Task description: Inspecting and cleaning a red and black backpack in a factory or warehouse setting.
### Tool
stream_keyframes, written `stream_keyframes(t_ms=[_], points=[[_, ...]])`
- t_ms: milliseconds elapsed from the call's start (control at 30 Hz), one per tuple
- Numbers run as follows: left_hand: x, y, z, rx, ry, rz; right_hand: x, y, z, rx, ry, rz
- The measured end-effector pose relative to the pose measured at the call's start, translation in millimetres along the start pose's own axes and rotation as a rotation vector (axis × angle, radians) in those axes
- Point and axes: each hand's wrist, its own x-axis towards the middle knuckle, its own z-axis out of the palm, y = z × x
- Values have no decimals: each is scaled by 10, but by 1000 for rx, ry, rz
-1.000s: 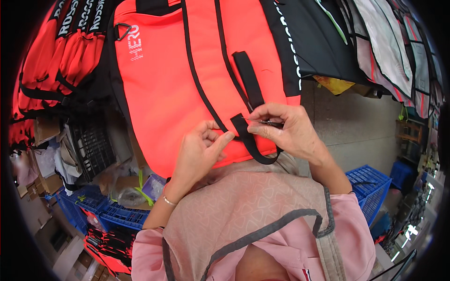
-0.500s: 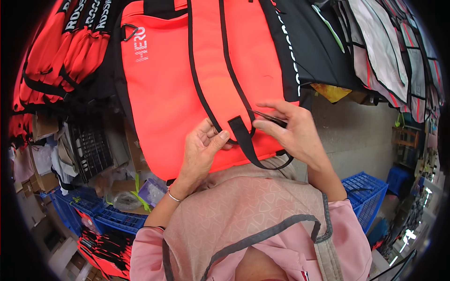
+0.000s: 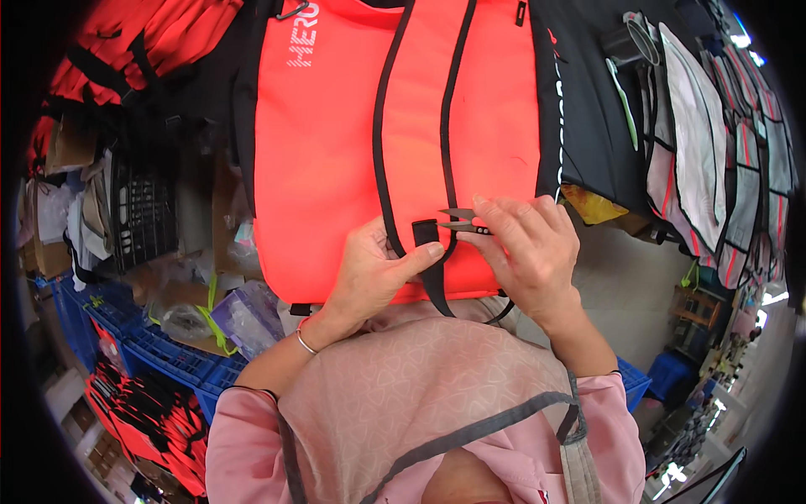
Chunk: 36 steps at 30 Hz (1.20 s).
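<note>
A bright orange bag (image 3: 336,160) with black trim lies spread in front of me. My left hand (image 3: 369,273) pinches the end of a black webbing strap (image 3: 430,260) that hangs off the bag's lower edge, thumb on top. My right hand (image 3: 529,252) holds small thread snips (image 3: 457,220), their open blades pointing left just above the strap's end. A thin black strap loop curls under my right hand.
More orange and black bags (image 3: 126,59) are stacked at upper left. Black and grey panels (image 3: 697,151) hang at right. Blue plastic crates (image 3: 159,353) with bagged parts sit at lower left, another blue crate (image 3: 630,386) at right.
The bag has shifted closer and lower in view. My right hand let go of the strap and now shows the thread snips with blades at the strap's end. My left hand keeps pinching the strap.
</note>
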Motion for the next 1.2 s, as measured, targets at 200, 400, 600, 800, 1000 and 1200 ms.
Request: stream_keyframes(t_ms=[200, 400, 600, 800, 1000, 1200], points=[[34, -79, 12, 36, 20, 70, 38, 20, 24, -187, -26, -207], [58, -104, 8, 73, 10, 113, 56, 51, 76, -216, -18, -274], [79, -127, -9, 69, 9, 125, 93, 37, 66, -232, -51, -293], [80, -167, 14, 60, 42, 156, 166, -11, -30, -273, -172, -331], [59, -171, 6, 347, 100, 253, 278, -26, -77, -322, -242, -488], [75, -184, 8, 355, 95, 310, 279, 49, -36, -91, -275, -299]])
